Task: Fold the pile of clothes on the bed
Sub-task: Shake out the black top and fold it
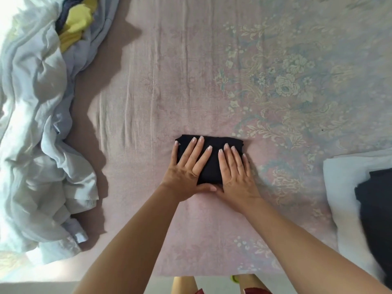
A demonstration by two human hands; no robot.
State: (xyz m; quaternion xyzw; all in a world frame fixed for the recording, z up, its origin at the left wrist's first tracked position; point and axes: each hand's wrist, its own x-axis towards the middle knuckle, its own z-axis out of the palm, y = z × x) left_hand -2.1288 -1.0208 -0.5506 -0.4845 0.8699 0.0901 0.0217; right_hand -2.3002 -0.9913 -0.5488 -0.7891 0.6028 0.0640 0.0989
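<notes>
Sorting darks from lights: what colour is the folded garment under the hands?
Black, seen in the head view: the folded garment.

I see a small black garment (212, 158) folded into a compact rectangle, lying flat on the pink floral bed (161, 81). At my left, a rumpled pile of pale blue clothes (40, 128) sprawls unfolded, with a yellow piece (76, 26) and perhaps something dark tucked in its top.
</notes>
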